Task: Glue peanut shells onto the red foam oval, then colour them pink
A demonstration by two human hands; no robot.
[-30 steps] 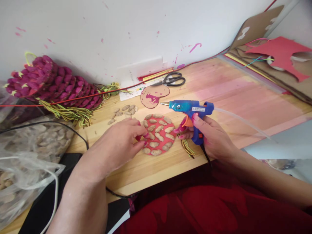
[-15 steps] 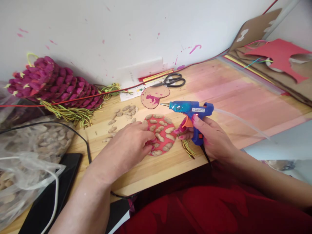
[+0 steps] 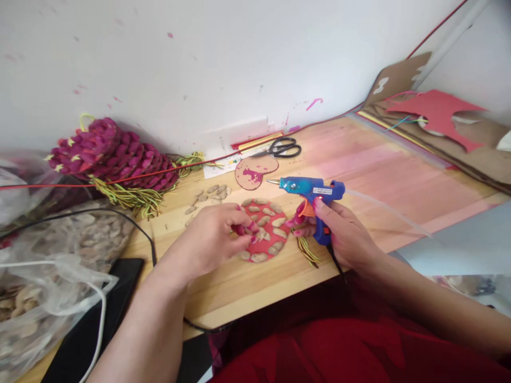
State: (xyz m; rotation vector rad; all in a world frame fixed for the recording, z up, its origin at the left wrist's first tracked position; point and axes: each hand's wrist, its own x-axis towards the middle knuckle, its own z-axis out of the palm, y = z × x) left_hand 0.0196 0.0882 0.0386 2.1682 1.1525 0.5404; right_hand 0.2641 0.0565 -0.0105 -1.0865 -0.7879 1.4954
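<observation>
My right hand grips a blue hot glue gun with an orange trigger, its metal nozzle pointing left. A small red light shows on the gun. Below the nozzle, a round red disc lies on the table, with several peanuts spread over its face. My left hand is over the disc's left side, thumb and fingers drawn together close to the peanuts. Whatever they pinch is hidden by the fingers. A yellow-green and dark tassel hangs from the disc's right side, near my right fingertips.
Loose peanuts lie behind my left hand. Further back are black scissors and a paint-stained cardboard shape. A magenta peanut-covered ornament leans left, above bags of peanuts. Red cut-out sheet sits far right.
The view has shifted slightly, so the table sits lower in the picture. My left thumb and fingers have lifted and shifted a little over the disc. The glue gun stays in my right hand.
</observation>
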